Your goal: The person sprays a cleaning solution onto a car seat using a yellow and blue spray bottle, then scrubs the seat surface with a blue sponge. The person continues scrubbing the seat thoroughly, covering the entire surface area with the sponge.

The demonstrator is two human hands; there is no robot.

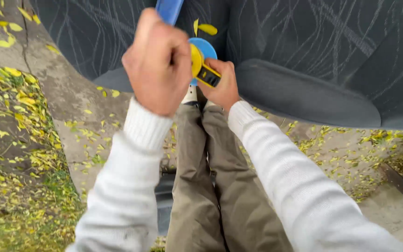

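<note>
Single head-worn view, looking steeply down, close over both hands; dark car panel [304, 51] ahead, leaf-strewn pavement [71, 98] below.

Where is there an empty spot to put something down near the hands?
The dark car panel right of the right hand is bare. Concrete left of the left hand is fairly open. Leaves crowd the far left; the blue-and-yellow tool fills the middle.

Two hands: a left hand [157, 60] and a right hand [220, 84]. Two white sleeves [276, 158]. Two trouser legs [220, 186]. One blue handle [169, 9]. One yellow-and-blue tool [202, 58]. One dark car body [304, 46]. Fallen yellow leaves [19, 116] are too many to count.
</note>
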